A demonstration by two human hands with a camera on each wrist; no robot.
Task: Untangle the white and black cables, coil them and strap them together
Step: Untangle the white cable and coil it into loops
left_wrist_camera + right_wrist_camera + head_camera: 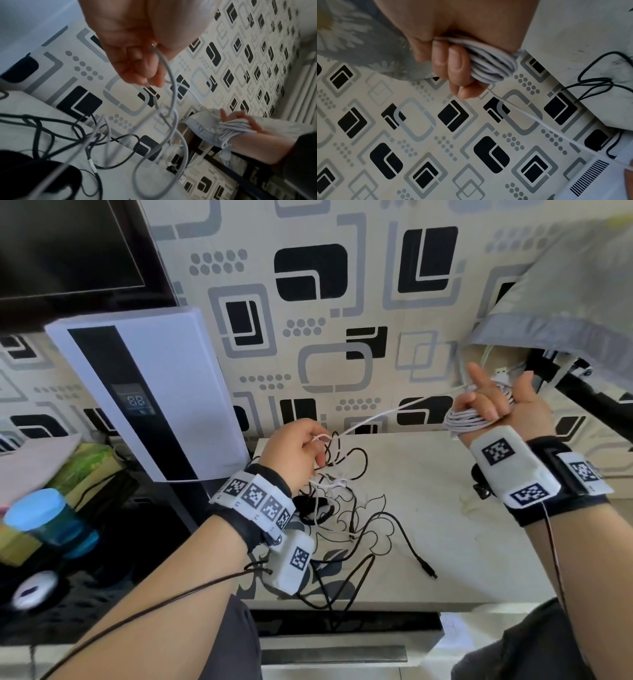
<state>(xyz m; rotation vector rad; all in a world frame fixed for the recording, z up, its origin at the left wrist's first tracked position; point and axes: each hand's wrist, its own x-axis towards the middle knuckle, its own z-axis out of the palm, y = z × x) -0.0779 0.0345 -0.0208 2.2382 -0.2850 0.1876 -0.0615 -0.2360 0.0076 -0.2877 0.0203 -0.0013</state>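
At the far left a blue-lidded jar [36, 510] stood on a dark shelf, and just right of it a white appliance [147, 392] with a black panel leaned against the patterned wall. Next came the left hand [294, 451], raised above the white tabletop [479, 542], its thumb and fingers [137, 75] pinched together on a loose stretch of the white cable [387, 414]. Below that hand the black cable [383, 529] lay in loose, uncoiled loops on the tabletop, with slack strands of the white one crossing among them; its plug end [428, 570] rested on the table further right. From the left hand the white cable ran up and rightward through the air, fairly taut, to the right hand [503, 405]. That hand was held higher, near a grey cloth [565, 302], its lower fingers curled round a bundle of white coils [493, 65] wound about the palm, while the index finger [479, 378] pointed upward.
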